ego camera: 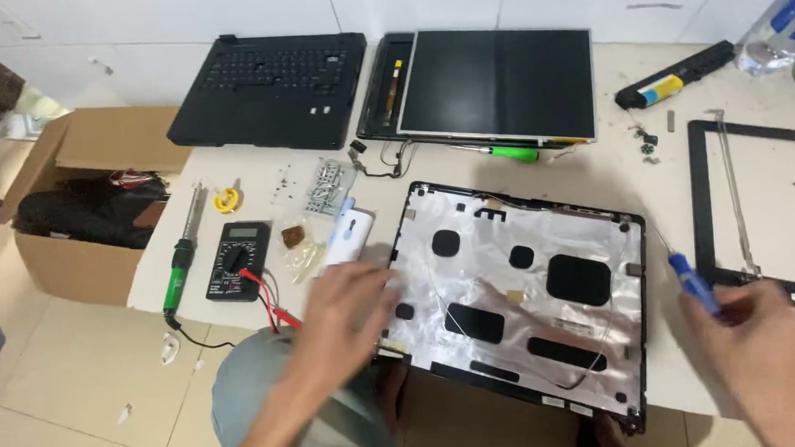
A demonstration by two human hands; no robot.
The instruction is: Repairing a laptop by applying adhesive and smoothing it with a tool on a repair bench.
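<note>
Laptop lid shell (519, 290), foil-lined inside face up, lay at the near edge of the white table (612, 162), its near corner overhanging slightly. Left hand (343, 312) rested on the shell's left edge, grip loose, fingers spread, clasping nothing. Right hand (762, 345), to the right of the shell and apart from it, was clenched on a blue-handled screwdriver (690, 276), shaft pointing up and left toward the shell's right edge.

Left of the left hand: black multimeter (236, 261) with red leads, green-handled soldering iron (180, 262) beside it, a white oblong gadget (351, 235) just beyond the fingers. Empty black screen bezel (700, 199) lay right of the screwdriver, a metal hinge strip inside it.

Farther back: a green-handled screwdriver (507, 152) just beyond the shell, bare display panel (499, 84) behind that, black laptop base (273, 89) with keyboard to its left. Long black battery pack (675, 75) at far right. Open cardboard box (88, 203) stood on the tiled floor left of the table.
</note>
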